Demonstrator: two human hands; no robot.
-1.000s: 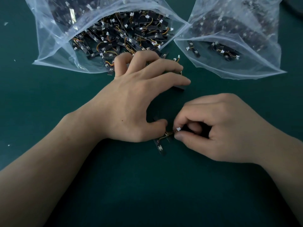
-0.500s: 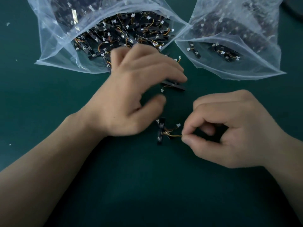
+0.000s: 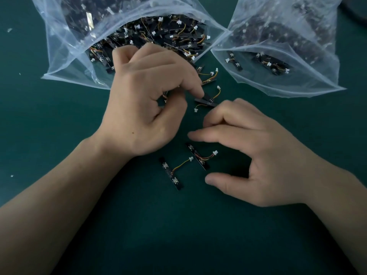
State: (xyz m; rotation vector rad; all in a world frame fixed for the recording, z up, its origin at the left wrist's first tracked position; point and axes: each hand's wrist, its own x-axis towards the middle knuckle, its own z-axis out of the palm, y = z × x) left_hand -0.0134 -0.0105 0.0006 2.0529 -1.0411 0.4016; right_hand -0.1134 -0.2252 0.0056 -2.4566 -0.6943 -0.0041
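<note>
Lying near the middle of the dark green worktop (image 3: 178, 235), left board (image 3: 171, 173) and right board (image 3: 197, 156) sit apart. Right hand (image 3: 264, 159) hovers spread above, holding nothing. Left hand (image 3: 147, 104) curls round a mostly hidden wired piece (image 3: 165, 96). Along the far edge: full bag (image 3: 65, 56), sparse bag (image 3: 309, 62).
</note>
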